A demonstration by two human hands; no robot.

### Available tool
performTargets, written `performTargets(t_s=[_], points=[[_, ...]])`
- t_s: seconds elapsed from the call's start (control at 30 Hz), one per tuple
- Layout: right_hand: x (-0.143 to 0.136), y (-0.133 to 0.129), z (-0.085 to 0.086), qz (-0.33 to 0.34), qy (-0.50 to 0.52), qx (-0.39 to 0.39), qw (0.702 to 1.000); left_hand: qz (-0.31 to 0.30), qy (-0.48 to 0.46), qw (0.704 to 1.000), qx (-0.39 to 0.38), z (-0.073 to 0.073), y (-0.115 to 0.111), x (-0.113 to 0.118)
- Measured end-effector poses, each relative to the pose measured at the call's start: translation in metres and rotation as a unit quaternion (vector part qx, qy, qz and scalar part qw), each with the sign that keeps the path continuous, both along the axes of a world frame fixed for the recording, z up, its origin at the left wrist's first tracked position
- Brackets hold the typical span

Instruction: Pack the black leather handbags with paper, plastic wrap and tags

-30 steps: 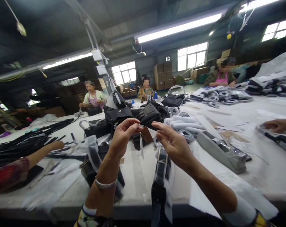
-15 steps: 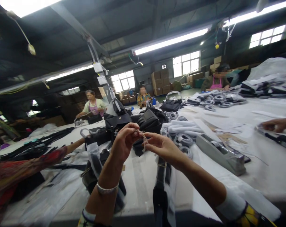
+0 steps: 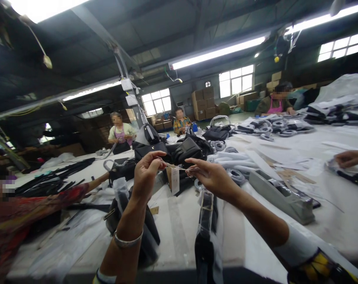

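A thin pale string (image 3: pixel 176 167) is stretched between my two hands above the table. My left hand (image 3: pixel 148 169) pinches one end, and my right hand (image 3: pixel 210 175) is closed on the other. From the string hangs a tag (image 3: pixel 175 181), with a brown part beside a white strip. Below my right hand a black strap with a buckle (image 3: pixel 206 209), partly wrapped in clear plastic, lies on the table. A black bag (image 3: pixel 148 236) stands behind my left forearm, partly hidden by it.
Black bags (image 3: pixel 186 150) are heaped ahead. A grey tape dispenser (image 3: pixel 281 197) stands right, near wrapped straps (image 3: pixel 235 159). A person's red sleeve (image 3: pixel 63 199) reaches in from the left, and another person's hand (image 3: pixel 352 158) is at the right edge. More people sit across the white table (image 3: pixel 179 244).
My hands have moved apart, drawing the string out sideways between them. The hanging tag now shows below it. The view has shifted slightly.
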State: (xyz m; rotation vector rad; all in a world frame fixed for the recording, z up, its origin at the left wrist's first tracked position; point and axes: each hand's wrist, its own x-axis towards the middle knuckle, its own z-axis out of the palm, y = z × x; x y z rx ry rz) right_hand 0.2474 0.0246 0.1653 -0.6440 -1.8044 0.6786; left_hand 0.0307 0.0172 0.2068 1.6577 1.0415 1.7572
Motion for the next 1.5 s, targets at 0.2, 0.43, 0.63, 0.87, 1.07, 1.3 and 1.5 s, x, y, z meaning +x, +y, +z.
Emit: performTargets(t_s=[0.2,0.43,0.63,0.87,1.07,1.3,1.5], points=[[-0.004,0.003,0.014,0.092,0.02,-0.127,0.987,0.061,0.087,0.994,0.006,-0.012,0.007,-0.012],[-0.013,-0.003,0.029,0.089,-0.047,-0.113,0.988,-0.081,0.221,0.971,0.034,-0.022,-0.014,0.003],[-0.014,-0.001,0.026,0.143,-0.052,-0.166,0.974,-0.061,0.202,0.977,0.013,-0.028,-0.013,0.001],[-0.013,0.006,0.006,0.181,-0.008,-0.25,0.951,-0.05,0.154,0.987,0.014,-0.021,-0.011,-0.011],[-0.016,0.001,0.0,0.224,0.028,-0.29,0.93,-0.136,-0.031,0.988,-0.072,-0.008,-0.015,-0.013],[-0.017,-0.006,-0.006,0.226,0.074,-0.309,0.921,-0.231,-0.181,0.949,-0.116,0.004,-0.012,-0.005],[-0.018,-0.01,-0.008,0.204,0.034,-0.272,0.94,-0.305,-0.254,0.914,-0.084,0.022,-0.018,0.011]])
